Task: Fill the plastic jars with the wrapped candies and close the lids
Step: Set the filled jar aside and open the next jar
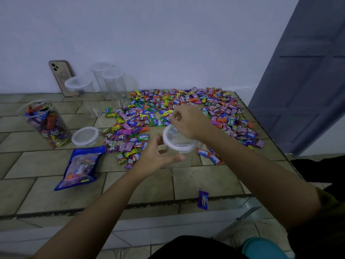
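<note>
1. Centre: L hand (155,156) wraps its fingers round empty jar (179,165); R hand (186,121) curls fingers on its lid (177,143).
2. 9 o'clock: filled jar (46,124), not yet lidded.
3. 11 o'clock: three spare jars (112,81), empty; candies (186,103) heaped at 12.

Clear plastic jar (179,164) and lid (177,142), glossy candy wrappers (220,107), matt table tiles (43,163).

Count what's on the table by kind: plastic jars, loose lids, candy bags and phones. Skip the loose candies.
Plastic jars: 5 (filled jar, held jar, three empty jars at the back)
Loose lid: 1
Candy bag: 1
Phone: 1
Total: 8
</note>
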